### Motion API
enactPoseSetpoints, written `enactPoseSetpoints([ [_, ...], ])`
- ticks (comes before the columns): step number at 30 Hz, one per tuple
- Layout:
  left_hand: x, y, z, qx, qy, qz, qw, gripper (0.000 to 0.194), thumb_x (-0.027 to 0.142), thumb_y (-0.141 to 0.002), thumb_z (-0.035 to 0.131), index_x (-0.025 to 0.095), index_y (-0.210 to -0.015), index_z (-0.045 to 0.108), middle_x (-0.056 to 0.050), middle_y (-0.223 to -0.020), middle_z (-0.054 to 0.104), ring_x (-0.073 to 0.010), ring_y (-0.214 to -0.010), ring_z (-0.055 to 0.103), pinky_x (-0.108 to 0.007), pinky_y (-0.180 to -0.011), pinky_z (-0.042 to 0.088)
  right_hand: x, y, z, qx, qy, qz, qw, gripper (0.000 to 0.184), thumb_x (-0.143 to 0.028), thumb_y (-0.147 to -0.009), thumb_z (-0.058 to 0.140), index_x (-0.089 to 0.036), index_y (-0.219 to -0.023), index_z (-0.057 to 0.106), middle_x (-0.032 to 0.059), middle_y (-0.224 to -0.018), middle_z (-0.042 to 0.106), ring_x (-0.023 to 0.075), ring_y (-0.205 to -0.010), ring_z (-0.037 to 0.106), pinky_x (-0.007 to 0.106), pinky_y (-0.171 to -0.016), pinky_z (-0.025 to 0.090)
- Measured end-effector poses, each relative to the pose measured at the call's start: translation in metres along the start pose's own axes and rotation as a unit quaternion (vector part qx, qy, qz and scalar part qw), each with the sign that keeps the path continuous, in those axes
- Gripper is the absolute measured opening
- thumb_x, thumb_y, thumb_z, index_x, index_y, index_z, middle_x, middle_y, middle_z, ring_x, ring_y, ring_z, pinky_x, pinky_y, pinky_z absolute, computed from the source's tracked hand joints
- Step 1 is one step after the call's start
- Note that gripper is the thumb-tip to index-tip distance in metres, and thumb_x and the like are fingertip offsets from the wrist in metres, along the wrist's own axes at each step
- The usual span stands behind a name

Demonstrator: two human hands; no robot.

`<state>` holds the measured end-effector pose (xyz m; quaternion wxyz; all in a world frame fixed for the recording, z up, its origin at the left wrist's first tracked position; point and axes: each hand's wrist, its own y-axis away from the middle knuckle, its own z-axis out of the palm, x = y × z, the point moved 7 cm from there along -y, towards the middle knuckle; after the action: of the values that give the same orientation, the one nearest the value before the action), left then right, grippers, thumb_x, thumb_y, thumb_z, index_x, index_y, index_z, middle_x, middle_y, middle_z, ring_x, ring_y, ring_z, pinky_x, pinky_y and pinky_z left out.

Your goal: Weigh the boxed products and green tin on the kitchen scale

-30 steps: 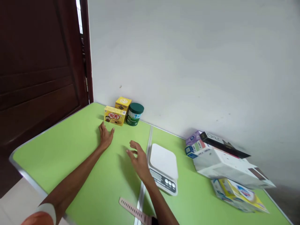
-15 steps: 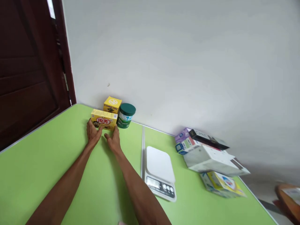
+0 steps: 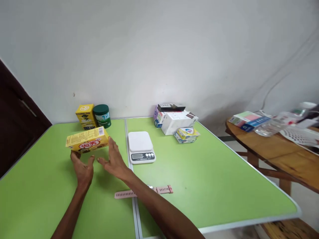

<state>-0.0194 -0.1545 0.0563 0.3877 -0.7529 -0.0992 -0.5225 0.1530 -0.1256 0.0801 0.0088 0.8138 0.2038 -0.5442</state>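
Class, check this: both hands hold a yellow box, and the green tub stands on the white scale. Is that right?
No: the head view shows the green tub beside the COME ON box, not on the white scale. The left hand and right hand do hold a yellow box.

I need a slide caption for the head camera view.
Left hand and right hand hold a yellow snack box above a green table, near a digital scale.

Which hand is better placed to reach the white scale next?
Right, I'd judge. The right hand grips the end of the lifted yellow box nearer the white scale; the left hand is at the far end, farther away.
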Motion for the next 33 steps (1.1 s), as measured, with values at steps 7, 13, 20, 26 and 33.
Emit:
enactPoseSetpoints([
  [7,0.089,0.061,0.092,-0.142,0.049,0.089,0.985,0.082,0.031,-0.077,0.075,0.019,-0.15,0.038,-0.015,-0.144,0.049,-0.0308,-0.134,0.052,-0.048,-0.117,0.041,0.015,0.066,-0.141,0.179,0.075,-0.033,0.98,0.086,-0.036,-0.09,0.063,-0.014,-0.162,0.023,0.0188,-0.164,0.036,0.0327,-0.153,0.03,0.055,-0.127,0.025],
  [13,0.086,0.09,0.143,-0.206,0.004,0.089,0.974,0.08,0.033,-0.08,0.07,0.018,-0.151,0.038,-0.016,-0.139,0.052,-0.033,-0.134,0.051,-0.052,-0.116,0.041,0.067,0.086,-0.18,0.245,0.106,0.008,0.964,0.076,-0.034,-0.087,0.063,-0.013,-0.156,0.039,0.0204,-0.149,0.053,0.0371,-0.138,0.045,0.059,-0.115,0.039],
  [20,0.07,0.085,0.145,-0.24,-0.02,0.08,0.967,0.083,0.032,-0.083,0.067,0.02,-0.157,0.03,-0.018,-0.153,0.045,-0.032,-0.145,0.044,-0.052,-0.122,0.036,0.11,0.094,-0.191,0.273,0.014,0.01,0.962,0.066,-0.05,-0.088,0.065,-0.02,-0.145,0.054,0.017,-0.143,0.061,0.0364,-0.135,0.052,0.06,-0.114,0.041],
  [26,0.013,0.062,0.133,-0.218,0.079,-0.104,0.967,0.081,0.038,-0.086,0.063,0.023,-0.157,0.025,-0.02,-0.158,0.042,-0.0316,-0.145,0.047,-0.053,-0.121,0.038,0.152,0.112,-0.221,0.31,-0.118,0.135,0.934,0.061,-0.063,-0.096,0.049,-0.022,-0.141,0.058,0.0158,-0.143,0.064,0.0339,-0.127,0.062,0.057,-0.112,0.044],
  [33,0.01,0.062,0.138,-0.248,0.064,-0.089,0.963,0.085,0.042,-0.087,0.066,0.024,-0.159,0.024,-0.019,-0.16,0.04,-0.0311,-0.147,0.044,-0.052,-0.122,0.037,0.143,0.113,-0.219,0.329,-0.016,0.134,0.935,0.059,-0.061,-0.099,0.046,-0.021,-0.141,0.059,0.0154,-0.134,0.069,0.0329,-0.13,0.06,0.055,-0.112,0.045],
])
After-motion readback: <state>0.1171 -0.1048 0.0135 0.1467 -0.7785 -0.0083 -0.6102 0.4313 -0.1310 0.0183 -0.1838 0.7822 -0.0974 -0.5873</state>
